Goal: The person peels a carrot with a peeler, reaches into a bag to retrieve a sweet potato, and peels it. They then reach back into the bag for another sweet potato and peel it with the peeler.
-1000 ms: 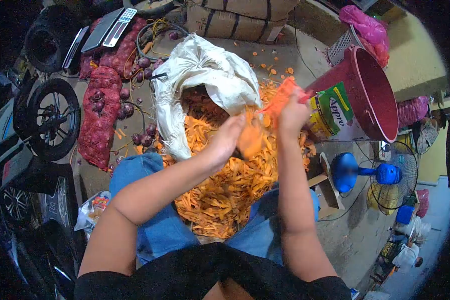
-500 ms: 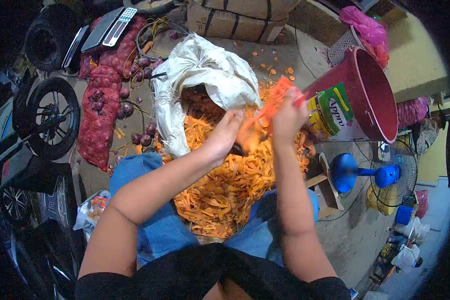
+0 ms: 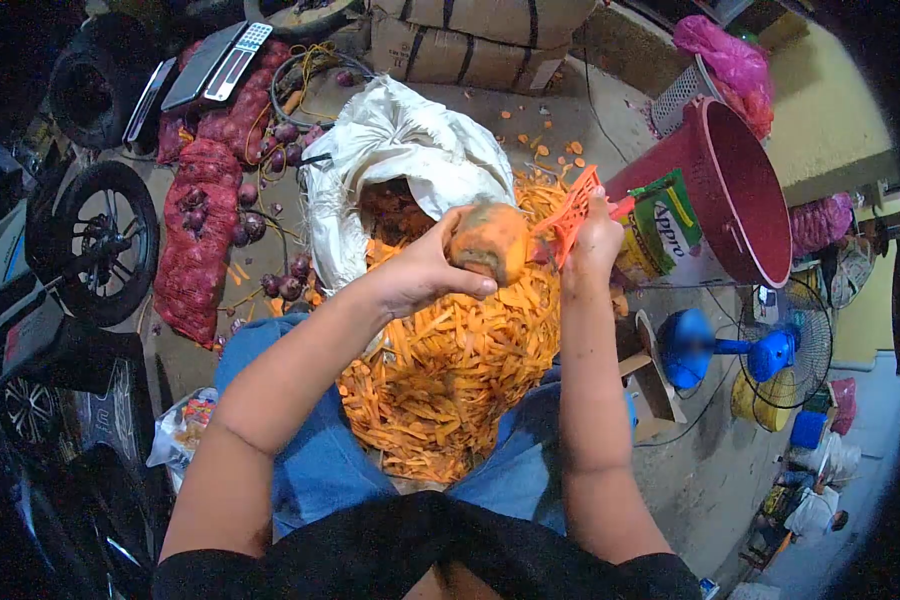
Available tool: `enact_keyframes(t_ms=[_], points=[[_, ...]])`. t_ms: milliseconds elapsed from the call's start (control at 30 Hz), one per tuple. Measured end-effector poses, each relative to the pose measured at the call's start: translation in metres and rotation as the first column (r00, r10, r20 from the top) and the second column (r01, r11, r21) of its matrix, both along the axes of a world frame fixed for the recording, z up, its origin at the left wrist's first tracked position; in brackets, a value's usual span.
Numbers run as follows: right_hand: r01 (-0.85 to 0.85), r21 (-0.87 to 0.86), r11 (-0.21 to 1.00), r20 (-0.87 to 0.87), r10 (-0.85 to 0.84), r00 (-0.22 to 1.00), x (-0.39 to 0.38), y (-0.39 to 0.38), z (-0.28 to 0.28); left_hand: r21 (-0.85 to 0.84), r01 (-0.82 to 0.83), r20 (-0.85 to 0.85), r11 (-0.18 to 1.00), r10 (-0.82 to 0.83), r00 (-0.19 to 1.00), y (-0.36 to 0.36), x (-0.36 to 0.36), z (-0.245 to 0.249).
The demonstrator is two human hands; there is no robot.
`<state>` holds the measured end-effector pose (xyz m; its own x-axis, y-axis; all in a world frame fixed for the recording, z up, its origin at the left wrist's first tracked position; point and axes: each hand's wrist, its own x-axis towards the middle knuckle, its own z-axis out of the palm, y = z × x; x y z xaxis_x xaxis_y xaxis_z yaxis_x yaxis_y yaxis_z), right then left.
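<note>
A thick, partly peeled carrot (image 3: 497,240) is in my left hand (image 3: 435,268), with its blunt end toward me. My right hand (image 3: 596,240) is wrapped round the handle of an orange-red peeler (image 3: 572,212), whose head is close beside the carrot's right side. Under both hands, a large heap of orange peelings (image 3: 450,370) lies between my knees. Behind the heap a white sack (image 3: 410,135) gapes open, with brownish-orange contents dim in its mouth.
Red net sacks of onions (image 3: 202,240) and a wheel (image 3: 105,240) are on the left. To the right are a tilted red bucket (image 3: 705,190) and a blue fan (image 3: 770,352). Cardboard boxes (image 3: 480,45) stand at the back. A person (image 3: 815,515) is far off at the lower right.
My left hand has turned and lifted, so the carrot now shows clearly in it. My right hand with the peeler has shifted slightly right and down and is less blurred.
</note>
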<state>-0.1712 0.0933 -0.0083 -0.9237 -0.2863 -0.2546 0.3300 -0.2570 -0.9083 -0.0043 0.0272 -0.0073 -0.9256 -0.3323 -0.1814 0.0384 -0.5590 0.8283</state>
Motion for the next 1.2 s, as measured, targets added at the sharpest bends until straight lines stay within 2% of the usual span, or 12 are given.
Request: enact_keyframes(t_ms=[100,167,333,433,567,700,767,933,1000,1067,1133,1200], points=[[-0.058,-0.004,0.998,-0.065,0.057,0.996,0.012,-0.002,0.0,0.076,0.077,-0.001,0.994,-0.077,0.997,-0.002,-0.002,-0.001],[-0.051,-0.004,0.999,-0.077,0.051,0.996,0.014,-0.002,0.003,-0.068,0.112,0.028,0.991,-0.11,0.994,-0.002,-0.007,-0.004],[-0.025,0.029,0.999,-0.062,0.027,0.998,0.015,0.004,0.014,-0.177,0.121,0.076,0.977,-0.109,0.991,0.002,-0.008,-0.008],[0.025,0.216,0.976,-0.443,0.075,0.893,0.036,0.003,0.011,-0.304,0.107,0.138,0.946,-0.068,0.988,0.006,-0.008,-0.003],[-0.017,0.369,0.929,-0.33,0.149,0.932,0.03,0.006,0.008,-0.497,0.123,0.24,0.859,0.001,0.971,0.01,-0.007,0.016],[-0.008,0.529,0.849,-0.247,0.163,0.955,-0.001,0.001,-0.012,-0.476,0.103,0.193,0.873,-0.011,0.981,0.013,-0.007,0.014],[0.128,0.21,0.969,-0.107,-0.107,0.988,-0.036,0.006,-0.036,-0.655,0.176,0.103,0.735,-0.144,0.984,0.018,0.002,0.019],[-0.043,0.125,0.991,0.005,0.043,0.999,0.001,0.011,0.009,-0.626,0.121,0.147,0.77,-0.035,0.989,0.003,-0.002,0.011],[-0.001,0.45,0.893,-0.473,0.239,0.848,0.026,0.007,0.009,-0.637,0.111,0.173,0.763,0.002,0.985,0.002,-0.007,0.011],[-0.08,0.354,0.932,-0.454,0.246,0.856,0.037,0.005,0.01,-0.642,0.107,0.189,0.759,0.022,0.982,0.004,-0.006,0.01],[0.008,0.402,0.916,-0.541,0.23,0.809,0.023,0.004,0.011,-0.781,0.217,0.229,0.586,-0.054,0.972,0.011,0.0,0.008],[0.122,0.548,0.828,-0.497,0.205,0.843,-0.016,0.008,-0.015,-0.756,0.226,0.211,0.614,-0.098,0.973,0.016,0.002,0.009]])
